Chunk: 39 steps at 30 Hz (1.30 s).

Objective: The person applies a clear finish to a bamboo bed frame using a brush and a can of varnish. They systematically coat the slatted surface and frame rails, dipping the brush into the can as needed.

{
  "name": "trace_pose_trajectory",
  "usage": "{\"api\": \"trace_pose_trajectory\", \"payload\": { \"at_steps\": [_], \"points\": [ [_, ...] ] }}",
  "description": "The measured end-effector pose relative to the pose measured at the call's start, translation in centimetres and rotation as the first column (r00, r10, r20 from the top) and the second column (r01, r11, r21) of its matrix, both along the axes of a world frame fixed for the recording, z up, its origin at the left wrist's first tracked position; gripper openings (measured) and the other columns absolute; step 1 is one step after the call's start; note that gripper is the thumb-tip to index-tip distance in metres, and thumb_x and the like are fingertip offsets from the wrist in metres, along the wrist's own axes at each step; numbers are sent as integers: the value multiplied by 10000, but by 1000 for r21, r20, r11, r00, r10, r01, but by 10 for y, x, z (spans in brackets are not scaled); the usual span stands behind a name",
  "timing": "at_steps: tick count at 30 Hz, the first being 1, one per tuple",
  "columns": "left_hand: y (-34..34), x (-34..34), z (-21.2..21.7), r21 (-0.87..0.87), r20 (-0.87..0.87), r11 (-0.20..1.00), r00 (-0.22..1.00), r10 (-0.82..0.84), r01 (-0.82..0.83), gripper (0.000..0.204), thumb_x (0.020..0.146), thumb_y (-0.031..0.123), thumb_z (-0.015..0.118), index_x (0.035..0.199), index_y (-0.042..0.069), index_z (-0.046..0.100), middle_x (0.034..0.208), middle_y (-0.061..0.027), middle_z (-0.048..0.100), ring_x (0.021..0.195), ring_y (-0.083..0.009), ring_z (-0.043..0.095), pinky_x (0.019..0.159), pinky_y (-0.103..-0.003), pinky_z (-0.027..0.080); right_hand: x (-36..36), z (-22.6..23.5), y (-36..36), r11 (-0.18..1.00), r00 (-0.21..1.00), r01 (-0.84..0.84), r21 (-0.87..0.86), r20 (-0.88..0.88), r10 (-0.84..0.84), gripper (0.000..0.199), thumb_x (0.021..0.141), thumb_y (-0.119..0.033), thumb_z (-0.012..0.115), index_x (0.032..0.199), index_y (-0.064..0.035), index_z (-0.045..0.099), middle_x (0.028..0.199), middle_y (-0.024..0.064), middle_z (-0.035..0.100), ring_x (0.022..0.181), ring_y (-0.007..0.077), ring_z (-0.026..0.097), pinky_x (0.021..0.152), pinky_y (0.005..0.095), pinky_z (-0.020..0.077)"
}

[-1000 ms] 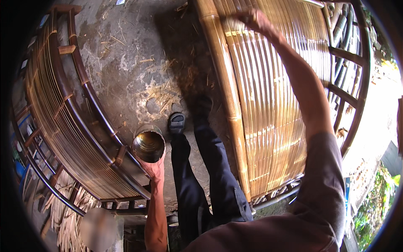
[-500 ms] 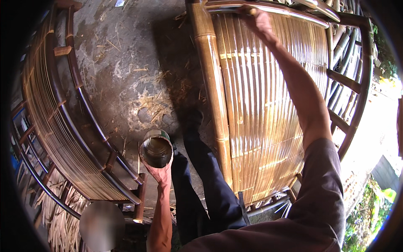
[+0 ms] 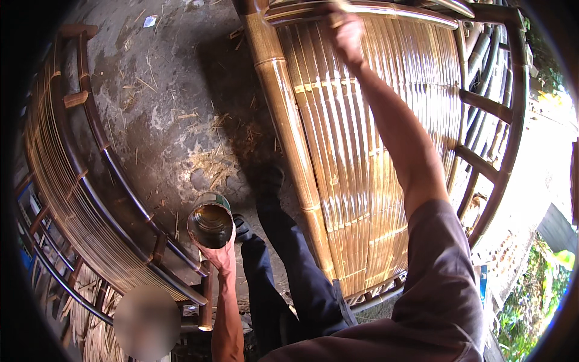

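From my end I am looking down on a slatted bamboo panel (image 3: 341, 175), glossy and golden brown, which is filling much of the right half of the view. A concrete floor (image 3: 163, 90) is showing to its left, littered with shavings. Along the far left, a darker bamboo frame (image 3: 78, 187) with fine slats is curving. Dark trousers (image 3: 313, 277) are reaching forward from the lower edge. A thick bamboo pole (image 3: 289, 145) is edging the panel's left side, and a bamboo rail (image 3: 416, 15) is crossing its far end.

My left hand (image 3: 218, 254) is holding a can (image 3: 211, 224), its fingers wrapping the lower side; the open mouth is facing the camera and showing brown inside. Green is showing on its outer side, but any lettering is too small for me to read. My right hand (image 3: 348, 39) is blurring at the far rail, its fingers gripping a small tool (image 3: 339, 6); I cannot tell whether the tool is touching. A pale scrap (image 3: 149, 22) is lying on the floor, its bluish marks unreadable.
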<state>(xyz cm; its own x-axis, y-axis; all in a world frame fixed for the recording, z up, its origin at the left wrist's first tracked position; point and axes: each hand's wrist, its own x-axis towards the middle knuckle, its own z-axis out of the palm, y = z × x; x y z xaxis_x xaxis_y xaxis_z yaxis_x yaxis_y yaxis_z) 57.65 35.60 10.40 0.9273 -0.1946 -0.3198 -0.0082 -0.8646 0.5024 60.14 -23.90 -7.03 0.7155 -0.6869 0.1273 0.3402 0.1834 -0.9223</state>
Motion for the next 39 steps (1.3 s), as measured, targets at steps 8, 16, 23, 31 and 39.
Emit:
{"api": "trace_pose_trajectory", "payload": {
  "at_steps": [8,16,23,31,39],
  "points": [
    [-9,4,12,11,17,1000,1000,-13,13,1015,634,310,906,1403,-30,340,1341,-224,500,1208,-353,505,1052,-469,387,-27,79,-4,393,757,-484,-782,-599,-260,325,922,-171,582,1215,-34,604,904,74,649,697,126,557,584,309,508],
    [17,-17,-3,-110,7,986,992,127,-126,1061,598,238,929,1419,7,297,1350,-195,466,1205,-334,506,1039,-465,411,-224,129,217,550,136,-834,45,-949,284,267,1000,-256,486,1125,-93,656,1217,140,611,1080,218,591,973,413,447],
    [19,-16,1,-149,7,989,1000,23,-21,1060,623,246,913,1434,-9,279,1368,-213,453,1227,-343,491,1053,-467,395,-121,114,81,362,421,-827,-431,-900,-111,243,996,-250,500,1132,-97,632,1100,120,605,1009,242,597,942,399,462],
    [32,-21,5,-77,-2,986,989,150,-149,1050,634,273,905,1428,-37,293,1353,-231,472,1214,-350,498,1057,-461,383,-227,53,112,782,664,-321,-535,-715,-217,210,956,-175,570,1146,-90,600,881,63,608,815,214,584,760,351,492],
    [47,-19,-7,-103,37,980,984,177,-172,1043,638,276,903,1424,-41,294,1347,-237,471,1215,-344,497,1037,-464,394,-62,108,142,836,830,-444,-324,-501,246,188,916,-131,624,1101,-111,645,994,68,665,824,162,641,732,291,542]
  ]
}}
